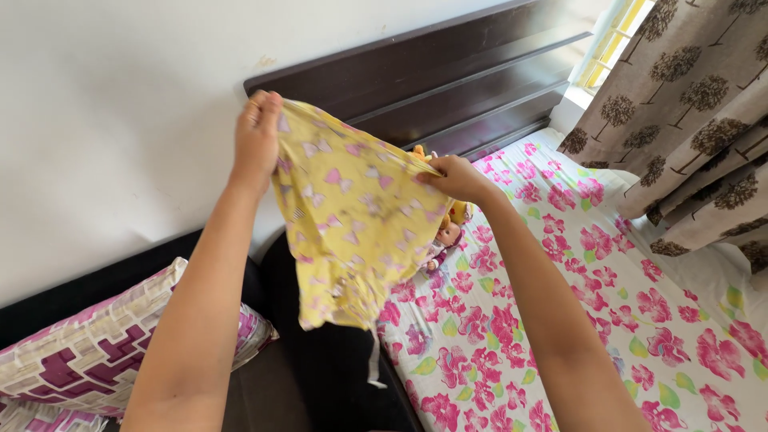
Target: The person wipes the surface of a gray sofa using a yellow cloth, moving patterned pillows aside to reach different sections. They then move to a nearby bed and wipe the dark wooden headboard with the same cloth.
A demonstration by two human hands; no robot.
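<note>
I see both hands raised over the bed [640,264] — the left hand [256,136] pinches one top corner of a yellow cloth [352,216], the right hand [458,178] grips the other. The cloth hangs spread between them, a white string trailing below. A doll [448,236] lies on the floral sheet just behind it — a patterned pillow [88,344] sits at left.

Open floral bedsheet [560,320] at right; doll [445,238] and dark headboard [448,80] beyond.
</note>
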